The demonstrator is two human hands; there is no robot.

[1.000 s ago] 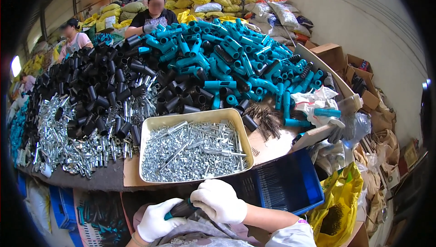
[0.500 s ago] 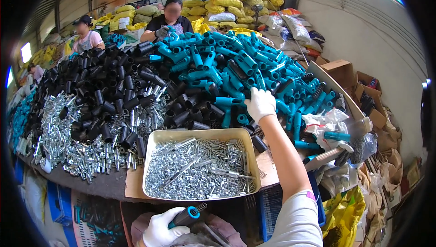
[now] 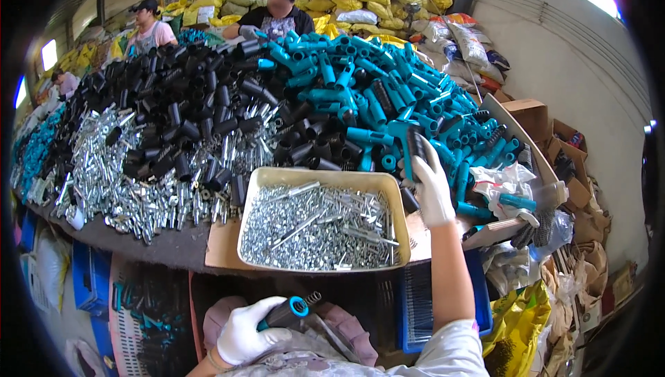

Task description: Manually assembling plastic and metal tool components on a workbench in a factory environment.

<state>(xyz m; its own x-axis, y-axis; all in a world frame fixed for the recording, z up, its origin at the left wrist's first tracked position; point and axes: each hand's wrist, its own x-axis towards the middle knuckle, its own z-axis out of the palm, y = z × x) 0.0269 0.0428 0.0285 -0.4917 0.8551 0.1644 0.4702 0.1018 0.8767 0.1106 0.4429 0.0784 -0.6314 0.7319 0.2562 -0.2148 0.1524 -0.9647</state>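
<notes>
My left hand [image 3: 244,332], in a white glove, is low and close to my body, closed round a black sleeve [image 3: 282,313] with a teal collar at its end. A dark coil spring [image 3: 314,298] sticks out of that collar. At the right end of the heap, my gloved right hand [image 3: 434,186] is wrapped round a teal plastic handle [image 3: 405,150], which stands roughly upright. A black ribbed piece [image 3: 418,147] shows along the fingers; whether it is held too, I cannot tell. In front of me sits a cream tray [image 3: 247,231] of small metal nuts and pins.
Beyond the tray lie heaps of teal handles [image 3: 374,79], black sleeves [image 3: 183,100] and shiny metal rods [image 3: 104,148]. A blue crate [image 3: 485,321] is below the table's right side. Cardboard boxes [image 3: 530,117] stand at right. Several people work behind the heaps.
My right hand has drawn back toward me from the teal heap, now with a teal handle. The view has shifted, while my left hand still holds the black sleeve.
</notes>
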